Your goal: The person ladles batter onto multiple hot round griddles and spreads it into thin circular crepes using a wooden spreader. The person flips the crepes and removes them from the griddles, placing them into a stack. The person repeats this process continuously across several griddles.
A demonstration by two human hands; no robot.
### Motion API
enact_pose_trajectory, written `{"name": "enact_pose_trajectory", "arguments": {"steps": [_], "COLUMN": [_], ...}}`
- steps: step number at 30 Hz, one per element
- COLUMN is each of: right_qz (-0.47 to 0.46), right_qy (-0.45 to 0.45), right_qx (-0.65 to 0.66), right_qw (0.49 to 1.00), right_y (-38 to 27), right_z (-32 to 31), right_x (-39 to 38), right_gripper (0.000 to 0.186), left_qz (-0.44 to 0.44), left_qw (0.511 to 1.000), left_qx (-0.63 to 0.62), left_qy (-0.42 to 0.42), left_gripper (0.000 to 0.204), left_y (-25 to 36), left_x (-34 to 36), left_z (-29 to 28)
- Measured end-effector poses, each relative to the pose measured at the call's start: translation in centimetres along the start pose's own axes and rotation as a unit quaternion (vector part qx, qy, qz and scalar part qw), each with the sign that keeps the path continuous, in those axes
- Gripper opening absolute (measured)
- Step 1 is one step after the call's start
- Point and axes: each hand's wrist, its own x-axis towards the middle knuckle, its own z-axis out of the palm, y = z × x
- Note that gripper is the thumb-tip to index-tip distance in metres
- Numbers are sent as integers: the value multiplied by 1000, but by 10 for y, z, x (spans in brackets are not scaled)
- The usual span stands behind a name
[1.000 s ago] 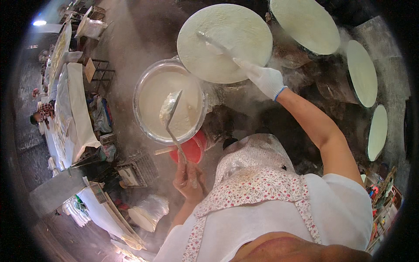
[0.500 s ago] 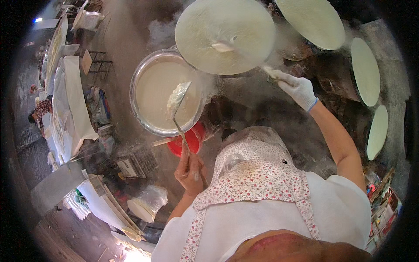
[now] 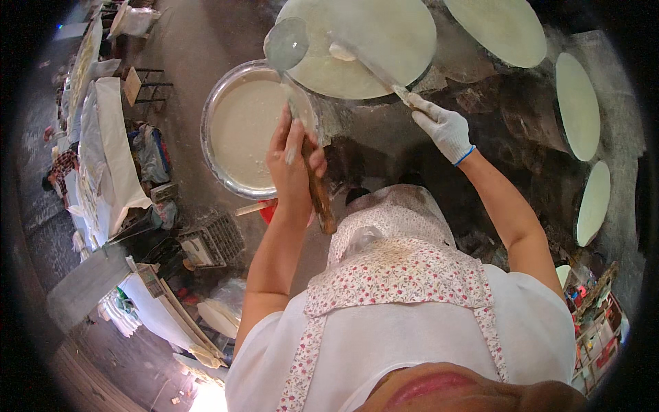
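Observation:
My bare left hand (image 3: 292, 158) is closed round the wooden handle of a metal ladle (image 3: 286, 44). The ladle's round grey bowl overlaps the left edge of a large round griddle (image 3: 405, 62) coated with pale batter. A white glove with a blue cuff covers my right hand (image 3: 445, 132), which grips a long, thin spreader (image 3: 376, 71). A whitish lump sits at the spreader's far end, over the griddle's middle. Below the ladle bowl stands a metal basin (image 3: 206, 147) of creamy batter, partly behind my left hand.
More batter-coated round griddles (image 3: 504, 31) curve along the right. A red bucket (image 3: 268, 211) peeks out beside my left forearm, with a pale stick near it. Black crates (image 3: 216, 240) stand on the floor at left, near long tables with white sheets (image 3: 120, 144).
The ladle has moved up from over the basin to the griddle's left edge. My right hand has shifted left, bringing the spreader further across the griddle. Less steam shows.

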Motion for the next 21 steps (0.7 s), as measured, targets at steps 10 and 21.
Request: {"name": "enact_pose_trajectory", "arguments": {"steps": [10, 21], "right_qz": [20, -4], "right_qy": [-73, 18], "right_qx": [174, 281], "right_qw": [982, 960], "right_y": [2, -110], "right_z": [31, -60], "right_x": [7, -28], "right_gripper": [44, 46], "left_qz": [-237, -318], "left_qw": [916, 697], "left_qx": [-322, -596], "left_qy": [-31, -239], "left_gripper": [27, 33], "left_y": [-43, 15], "left_x": [62, 1], "left_z": [16, -13]}}
